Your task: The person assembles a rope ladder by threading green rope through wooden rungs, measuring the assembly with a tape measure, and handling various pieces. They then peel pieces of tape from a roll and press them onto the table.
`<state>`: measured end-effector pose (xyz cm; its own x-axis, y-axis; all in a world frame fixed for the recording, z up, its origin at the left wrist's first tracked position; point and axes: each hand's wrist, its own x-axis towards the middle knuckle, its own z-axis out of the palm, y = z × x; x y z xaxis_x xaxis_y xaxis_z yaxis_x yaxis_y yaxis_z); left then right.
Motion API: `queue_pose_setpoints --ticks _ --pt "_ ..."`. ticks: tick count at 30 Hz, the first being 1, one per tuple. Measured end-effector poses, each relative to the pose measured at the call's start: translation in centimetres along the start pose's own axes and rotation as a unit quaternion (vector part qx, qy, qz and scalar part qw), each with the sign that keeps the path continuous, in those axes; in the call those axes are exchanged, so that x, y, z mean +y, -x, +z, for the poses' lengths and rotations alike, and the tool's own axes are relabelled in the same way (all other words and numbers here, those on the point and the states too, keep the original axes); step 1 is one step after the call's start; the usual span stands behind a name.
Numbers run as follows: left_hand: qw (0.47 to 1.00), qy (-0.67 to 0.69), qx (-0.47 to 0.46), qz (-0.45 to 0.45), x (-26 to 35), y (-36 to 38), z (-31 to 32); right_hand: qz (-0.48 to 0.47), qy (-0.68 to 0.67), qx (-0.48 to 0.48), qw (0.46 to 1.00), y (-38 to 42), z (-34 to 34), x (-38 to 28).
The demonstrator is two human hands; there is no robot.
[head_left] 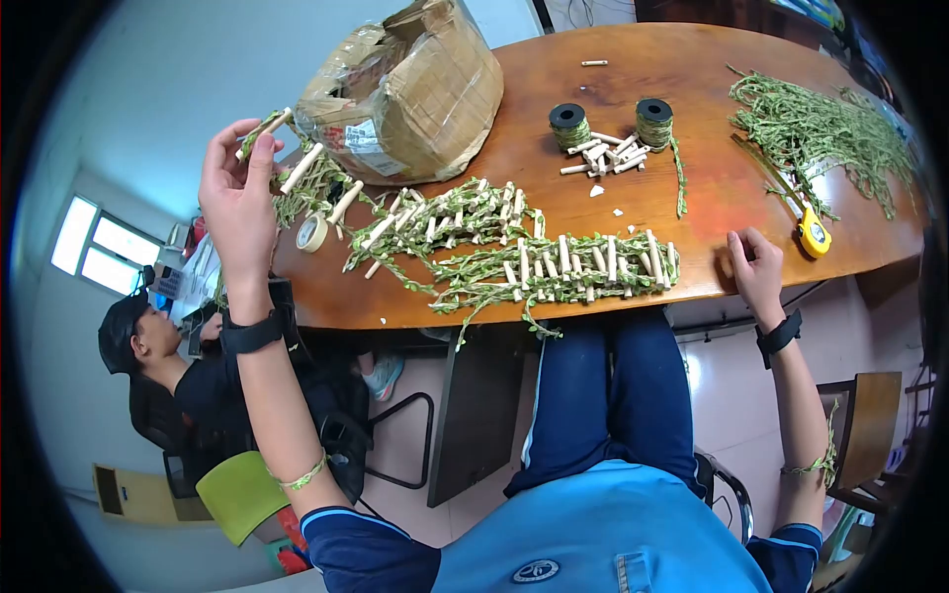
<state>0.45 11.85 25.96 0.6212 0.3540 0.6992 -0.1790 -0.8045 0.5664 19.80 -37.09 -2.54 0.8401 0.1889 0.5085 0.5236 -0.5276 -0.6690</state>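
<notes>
My left hand is raised at the table's left side, its thumb and fingers closed on the end of a green leafy cord ladder with pale wooden rungs. That ladder hangs from the fingers toward the heap of leafy cord with wooden rungs on the table. A second stretch of leafy ladder lies folded along the front edge. My right hand rests at the front edge, right of the ladders, its fingers curled in with nothing visible in them. Nearby is a yellow tape measure.
A torn cardboard box stands at the back left, with a tape roll near it. Two cord spools stand behind loose wooden sticks. A pile of leafy cord lies right. Another person sits at left.
</notes>
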Motion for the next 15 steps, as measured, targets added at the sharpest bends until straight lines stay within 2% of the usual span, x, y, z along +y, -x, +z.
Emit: queue_pose_setpoints --ticks 4,7,10,11,12,13,15 --pt "0.998 0.040 -0.009 0.043 0.9 -0.3 -0.4 0.001 0.003 -0.006 1.000 -0.2 0.2 0.4" --pt "0.996 0.062 -0.007 0.070 2.8 -0.1 -0.6 0.038 -0.030 -0.023 0.999 -0.8 0.2 -0.1" --pt "0.989 0.112 -0.012 0.097 4.7 0.1 -1.0 0.002 -0.056 -0.021 0.998 -0.6 0.1 -3.9" --pt "0.987 0.122 -0.009 0.101 5.4 0.2 -1.0 -0.056 -0.077 -0.019 0.995 -0.4 0.5 -5.4" --pt "0.986 0.134 -0.008 0.104 6.1 0.4 -0.9 -0.068 -0.096 -0.039 0.992 0.1 0.7 -7.9" --pt "0.983 0.147 -0.008 0.106 6.6 0.6 -0.7 -0.141 -0.073 -0.048 0.986 0.5 0.6 -10.6" --pt "0.977 0.177 -0.023 0.113 7.3 0.8 -0.1 -0.176 -0.135 -0.143 0.964 1.6 1.4 -14.8"
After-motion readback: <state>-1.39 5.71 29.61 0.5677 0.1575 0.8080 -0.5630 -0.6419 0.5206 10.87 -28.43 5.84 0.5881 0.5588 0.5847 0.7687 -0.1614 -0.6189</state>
